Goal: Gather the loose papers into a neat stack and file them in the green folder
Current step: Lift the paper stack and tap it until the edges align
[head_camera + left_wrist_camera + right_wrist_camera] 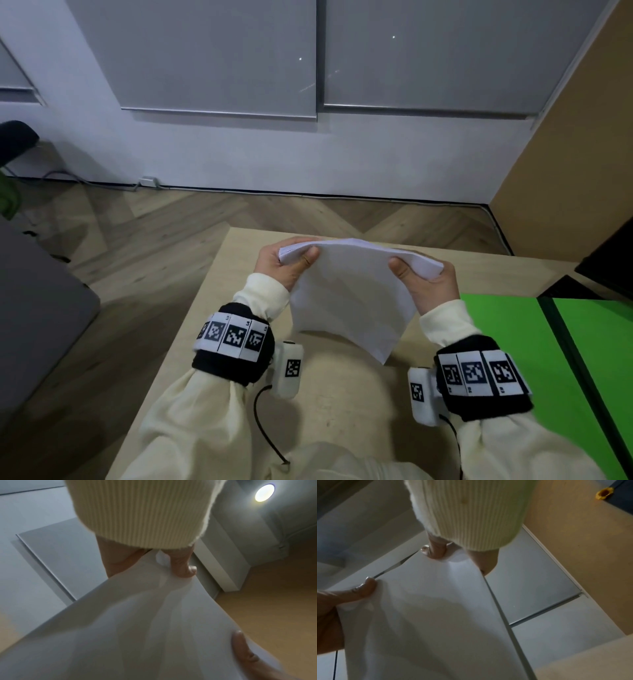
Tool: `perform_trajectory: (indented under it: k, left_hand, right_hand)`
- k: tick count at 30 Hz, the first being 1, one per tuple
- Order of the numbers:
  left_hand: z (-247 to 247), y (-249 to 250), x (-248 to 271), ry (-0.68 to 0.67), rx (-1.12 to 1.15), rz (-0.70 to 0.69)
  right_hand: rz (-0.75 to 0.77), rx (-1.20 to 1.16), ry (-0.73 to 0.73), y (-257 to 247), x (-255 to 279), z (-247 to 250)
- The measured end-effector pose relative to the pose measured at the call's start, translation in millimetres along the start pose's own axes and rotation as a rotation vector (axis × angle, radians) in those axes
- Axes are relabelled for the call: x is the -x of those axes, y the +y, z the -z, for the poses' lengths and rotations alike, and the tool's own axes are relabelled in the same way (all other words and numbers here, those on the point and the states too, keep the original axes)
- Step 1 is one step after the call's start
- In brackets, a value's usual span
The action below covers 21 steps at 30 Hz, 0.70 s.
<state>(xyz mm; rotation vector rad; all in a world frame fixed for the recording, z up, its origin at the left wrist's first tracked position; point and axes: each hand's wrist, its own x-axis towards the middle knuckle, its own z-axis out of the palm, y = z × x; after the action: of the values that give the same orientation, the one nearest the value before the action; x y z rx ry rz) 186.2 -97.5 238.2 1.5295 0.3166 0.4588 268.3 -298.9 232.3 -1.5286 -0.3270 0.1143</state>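
Note:
A stack of white papers (352, 294) is held in the air over the light wooden table (342, 411), tilted, with one corner pointing down toward the tabletop. My left hand (291, 263) grips its upper left corner, thumb on the near face. My right hand (428, 277) grips the upper right corner the same way. The left wrist view shows the papers (137, 628) with my left thumb (240, 646) pressed on them. In the right wrist view my right thumb (363, 589) pinches the sheets (428, 615). The green folder (507, 359) lies open on the table to the right.
A dark spine strip (565, 370) runs down the folder's middle. A black object (609, 267) sits at the table's far right. A grey cabinet (34, 308) stands left of the table. Wooden floor and a white wall lie beyond.

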Motion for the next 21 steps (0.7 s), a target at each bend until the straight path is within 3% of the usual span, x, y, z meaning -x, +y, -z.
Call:
perform_trajectory:
  k: [4,10,16,21]
  left_hand:
    - [-2,1,-2,-0.008,-0.225,0.039]
    - [-2,-19,9,0.033,-0.206,0.170]
    - [-7,-20,17,0.078,-0.140,0.181]
    - [-8,-59,8,0.088,-0.208,0.283]
  right_hand:
    - [0.006,0.015,0.006,-2,3,1]
    - [-0.104,0.016,0.137,12,8,0]
    - [-0.108,0.016,0.196,14,13,-2]
    - [-0.396,0.152,0.204,57,15,-2]
